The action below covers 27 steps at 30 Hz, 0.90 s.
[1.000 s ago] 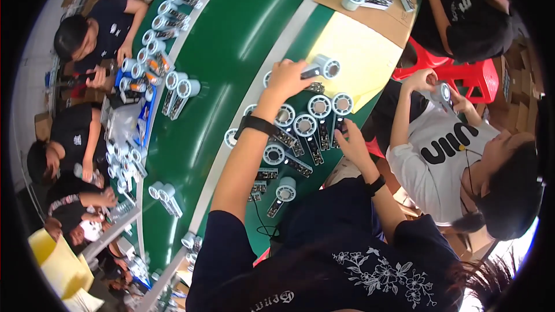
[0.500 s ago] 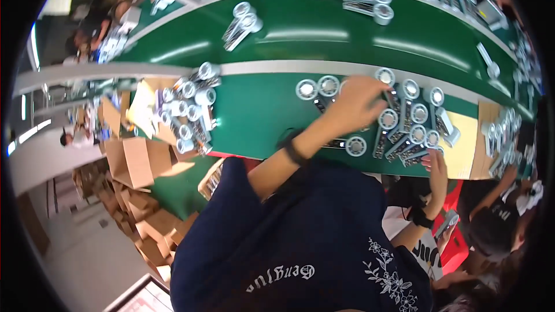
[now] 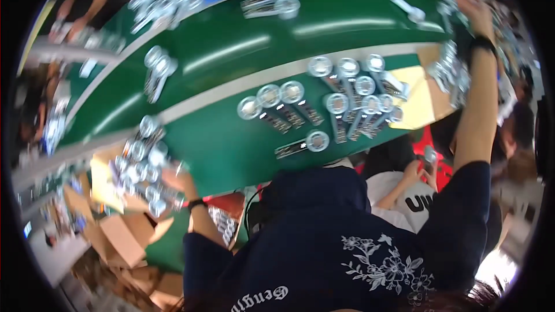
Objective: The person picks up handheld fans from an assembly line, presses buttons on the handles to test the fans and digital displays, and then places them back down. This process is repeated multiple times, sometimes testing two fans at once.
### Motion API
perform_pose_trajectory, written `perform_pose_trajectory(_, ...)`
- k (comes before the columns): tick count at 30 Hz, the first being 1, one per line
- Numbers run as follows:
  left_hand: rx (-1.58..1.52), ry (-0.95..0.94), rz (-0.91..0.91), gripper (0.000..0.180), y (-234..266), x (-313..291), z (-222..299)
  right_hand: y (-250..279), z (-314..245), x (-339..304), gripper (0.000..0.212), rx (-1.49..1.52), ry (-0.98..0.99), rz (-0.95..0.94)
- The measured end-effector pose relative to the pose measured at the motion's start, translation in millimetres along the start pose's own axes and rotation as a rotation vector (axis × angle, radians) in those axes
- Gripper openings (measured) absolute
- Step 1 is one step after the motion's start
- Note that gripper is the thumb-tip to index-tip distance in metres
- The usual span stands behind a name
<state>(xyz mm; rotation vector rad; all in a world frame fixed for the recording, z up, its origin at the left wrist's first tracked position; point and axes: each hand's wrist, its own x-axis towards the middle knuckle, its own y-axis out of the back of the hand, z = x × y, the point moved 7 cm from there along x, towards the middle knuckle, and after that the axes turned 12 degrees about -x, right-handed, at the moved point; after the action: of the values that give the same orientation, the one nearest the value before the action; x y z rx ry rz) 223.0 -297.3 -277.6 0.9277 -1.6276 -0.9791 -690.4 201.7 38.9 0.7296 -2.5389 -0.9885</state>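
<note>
My left hand [image 3: 181, 180] is at the right side of a heaped pile of grey fan-shaped parts [image 3: 139, 167]; motion blurs its fingers, and any grip is hidden. Stretched far out to the upper right, my right hand [image 3: 471, 4] is by more grey parts at the edge of the view, also smeared. Between my arms, on the green table [image 3: 214, 156], lie a row of three fan-shaped parts [image 3: 269, 96] with round heads and bare circuit boards in their handles. A single part [image 3: 317, 141] lies nearer me, and a close group of similar parts [image 3: 365, 85] is to the right.
Beyond a pale rail [image 3: 231, 84] runs a green belt-like surface [image 3: 347, 8] carrying scattered parts. Yellow paper [image 3: 413, 95] and cardboard [image 3: 436, 75] lie at the table's right end. Open cardboard boxes [image 3: 124, 237] stand lower left. A seated person [image 3: 399, 196] in white is close on my right.
My left hand has gone from the middle row to the left pile. My right hand has left the group on the right and reached far up and right. The view has turned.
</note>
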Motion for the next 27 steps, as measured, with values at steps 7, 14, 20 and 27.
perform_pose_trajectory(7,-1.19,0.734,-0.564,0.04,2,-18,51,-83,270,77,0.033,-0.094,-0.354,0.339)
perform_pose_trajectory(14,-1.798,1.168,-0.666,0.036,118,-80,97,-249,299,70,0.046,-0.411,-0.561,0.111)
perform_pose_trajectory(20,-2.323,1.675,-0.953,0.031,160,-124,170,-231,225,42,0.075,0.155,-1.623,0.747)
perform_pose_trajectory(27,-2.272,2.329,-0.416,0.025,184,-109,228,-212,308,54,0.059,0.214,-1.463,0.751)
